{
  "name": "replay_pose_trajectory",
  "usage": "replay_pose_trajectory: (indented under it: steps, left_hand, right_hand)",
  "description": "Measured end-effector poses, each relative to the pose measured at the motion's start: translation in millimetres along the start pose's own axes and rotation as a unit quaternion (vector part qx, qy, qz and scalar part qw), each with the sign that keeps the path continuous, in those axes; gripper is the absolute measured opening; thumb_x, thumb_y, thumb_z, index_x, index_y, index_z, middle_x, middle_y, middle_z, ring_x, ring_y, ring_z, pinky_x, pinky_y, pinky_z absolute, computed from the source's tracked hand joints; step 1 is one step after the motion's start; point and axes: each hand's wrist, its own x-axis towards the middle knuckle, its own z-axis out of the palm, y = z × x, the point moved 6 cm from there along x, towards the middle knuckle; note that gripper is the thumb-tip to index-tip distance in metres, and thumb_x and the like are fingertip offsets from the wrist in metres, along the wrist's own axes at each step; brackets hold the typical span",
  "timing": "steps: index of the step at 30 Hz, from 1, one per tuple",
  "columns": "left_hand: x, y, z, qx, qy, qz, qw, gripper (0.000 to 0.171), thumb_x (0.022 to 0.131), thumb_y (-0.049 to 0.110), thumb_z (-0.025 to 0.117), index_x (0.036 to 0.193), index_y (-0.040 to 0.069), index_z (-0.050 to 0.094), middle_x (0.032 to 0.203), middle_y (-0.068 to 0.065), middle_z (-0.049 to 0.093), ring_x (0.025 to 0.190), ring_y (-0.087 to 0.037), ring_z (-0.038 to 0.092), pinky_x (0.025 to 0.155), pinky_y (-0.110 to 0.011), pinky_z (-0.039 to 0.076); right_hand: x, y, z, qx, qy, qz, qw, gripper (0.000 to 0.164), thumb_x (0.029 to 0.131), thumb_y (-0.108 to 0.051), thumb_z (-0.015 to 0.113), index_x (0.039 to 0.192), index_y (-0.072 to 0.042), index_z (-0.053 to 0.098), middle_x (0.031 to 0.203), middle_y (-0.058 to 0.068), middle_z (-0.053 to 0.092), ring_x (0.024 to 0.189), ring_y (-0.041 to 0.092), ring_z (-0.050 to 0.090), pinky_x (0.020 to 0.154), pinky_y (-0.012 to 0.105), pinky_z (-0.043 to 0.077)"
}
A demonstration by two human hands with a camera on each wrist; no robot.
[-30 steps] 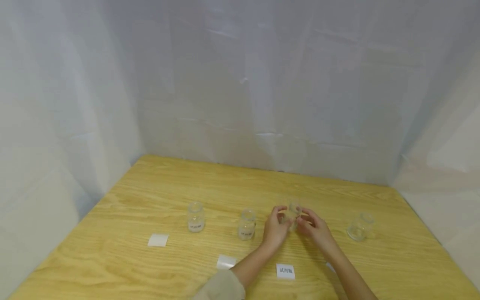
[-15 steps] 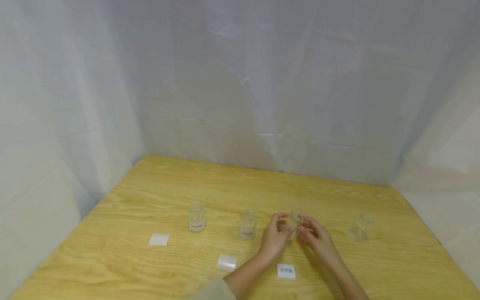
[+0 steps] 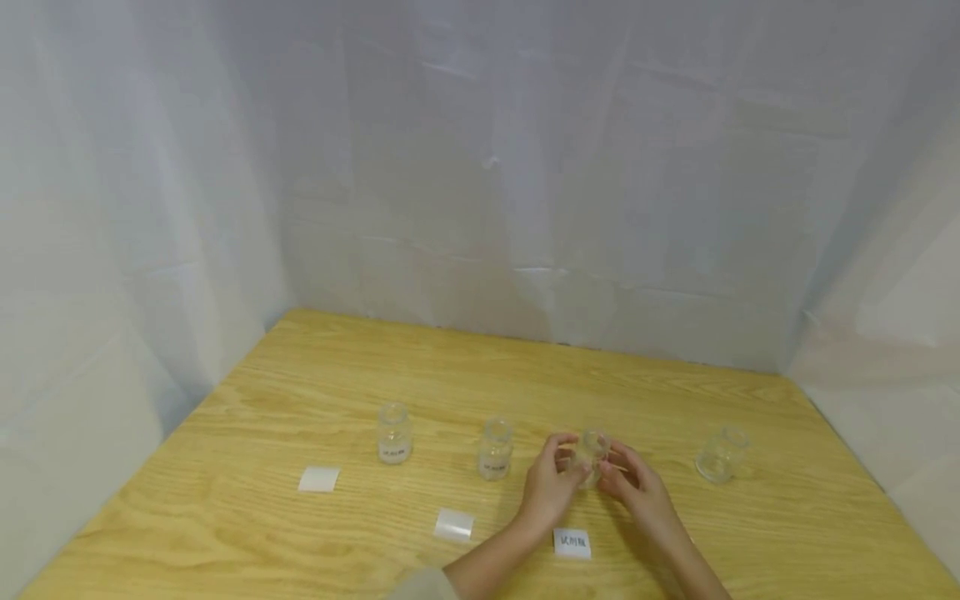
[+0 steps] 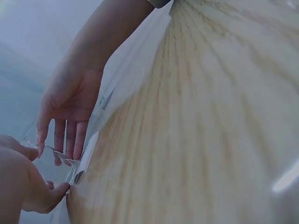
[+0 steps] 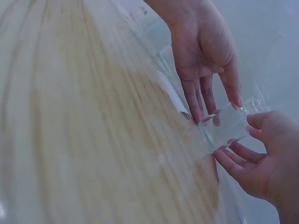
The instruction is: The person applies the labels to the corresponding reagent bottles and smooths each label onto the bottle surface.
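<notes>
A small clear glass bottle (image 3: 595, 443) stands between my two hands, mouth up. My left hand (image 3: 551, 486) pinches its left side with thumb and fingers. On the opposite side, my right hand (image 3: 641, 493) holds it the same way, fingers bent around the glass. Both wrist views show the bottle (image 4: 52, 164) low, its base close to the table surface, with fingertips on its wall from both sides. Nearer me lies a white label (image 3: 572, 543) with printed characters; its edge curls up in the right wrist view.
Two glass bottles with printed labels, one farther left (image 3: 393, 433) and one nearer (image 3: 494, 450), stand left of my hands. An unlabelled glass bottle (image 3: 722, 455) is on the right. Two blank-looking white pieces, one left (image 3: 318, 479) and one central (image 3: 453, 525), lie on the wooden table (image 3: 225, 500).
Both hands have moved a little toward me with the bottle between them, and the bottle sits lower in the head view. The other bottles and labels stay put.
</notes>
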Motion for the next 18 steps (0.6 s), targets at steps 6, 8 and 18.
replay_pose_trajectory:
  steps: [6, 8, 18]
  left_hand:
    - [-2.4, 1.2, -0.1, 0.009, -0.005, 0.002, 0.9999, 0.036, 0.086, 0.012, 0.064, 0.120, 0.006, 0.052, 0.111, -0.015, 0.056, 0.101, -0.035, 0.052, 0.080, -0.043, 0.048]
    - [-3.2, 2.0, -0.6, 0.016, -0.007, 0.004, 0.9998, 0.039, 0.087, 0.013, 0.064, 0.122, 0.005, 0.050, 0.113, -0.016, 0.054, 0.103, -0.036, 0.052, 0.081, -0.044, 0.048]
    - [-18.0, 6.3, -17.6, 0.074, -0.008, 0.016, 0.9971, 0.039, 0.086, 0.018, 0.065, 0.118, 0.001, 0.050, 0.114, -0.007, 0.050, 0.102, -0.028, 0.048, 0.080, -0.034, 0.047]
  right_hand:
    - [-2, -2, 1, 0.003, -0.004, -0.006, 1.000, 0.043, 0.094, -0.012, 0.053, 0.131, 0.006, 0.040, 0.122, 0.028, 0.046, 0.106, 0.040, 0.052, 0.081, 0.034, 0.049]
    - [-3, -3, 0, 0.001, -0.005, -0.012, 1.000, 0.044, 0.094, -0.012, 0.053, 0.132, 0.005, 0.040, 0.123, 0.028, 0.046, 0.106, 0.039, 0.052, 0.081, 0.034, 0.049]
    - [-18, -12, -17, -0.062, 0.073, -0.027, 0.995, 0.025, 0.092, -0.011, 0.056, 0.112, 0.004, 0.055, 0.109, 0.017, 0.058, 0.094, 0.011, 0.056, 0.078, 0.024, 0.049]
